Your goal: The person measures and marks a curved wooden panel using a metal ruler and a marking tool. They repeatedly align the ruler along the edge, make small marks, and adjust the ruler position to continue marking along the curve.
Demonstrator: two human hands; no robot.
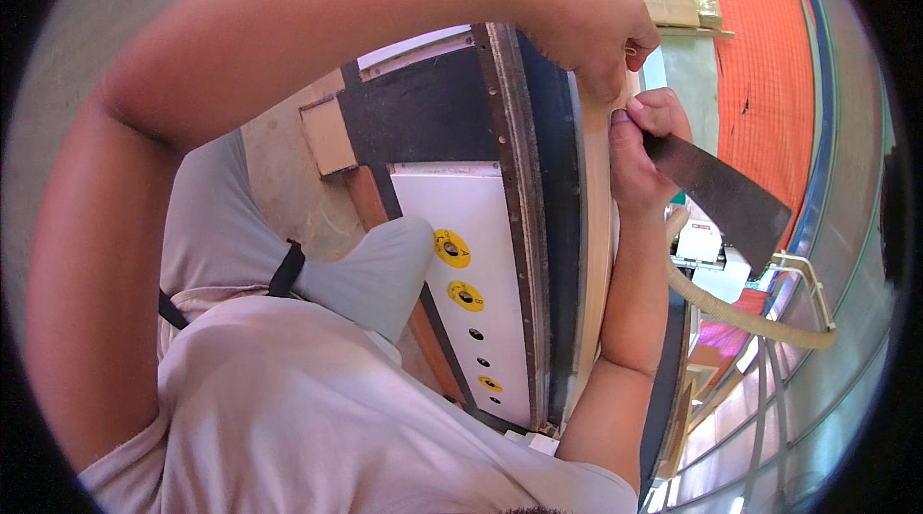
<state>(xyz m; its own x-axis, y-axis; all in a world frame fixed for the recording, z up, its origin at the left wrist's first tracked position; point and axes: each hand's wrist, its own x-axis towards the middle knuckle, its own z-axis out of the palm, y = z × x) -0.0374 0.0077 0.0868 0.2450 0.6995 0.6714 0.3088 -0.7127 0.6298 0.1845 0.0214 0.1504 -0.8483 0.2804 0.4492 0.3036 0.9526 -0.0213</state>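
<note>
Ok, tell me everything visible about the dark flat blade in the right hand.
The blade is a broad, flat piece of dark grey metal with a dull sheen, widening from the grip to a squared-off far end. The right hand grips its narrow end, so any handle is hidden. It slants down and away to the right, over an orange mat. Near the grip it meets the pale wooden edge strip of an upright panel, which the left hand pinches just above. Its far end touches nothing visible.

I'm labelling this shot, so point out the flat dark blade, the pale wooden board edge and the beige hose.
Flat dark blade (721, 195): head view, middle of its broad face.
Pale wooden board edge (596, 254): head view, bare stretch below the hands.
Beige hose (740, 317): head view, middle of its curve.
</note>
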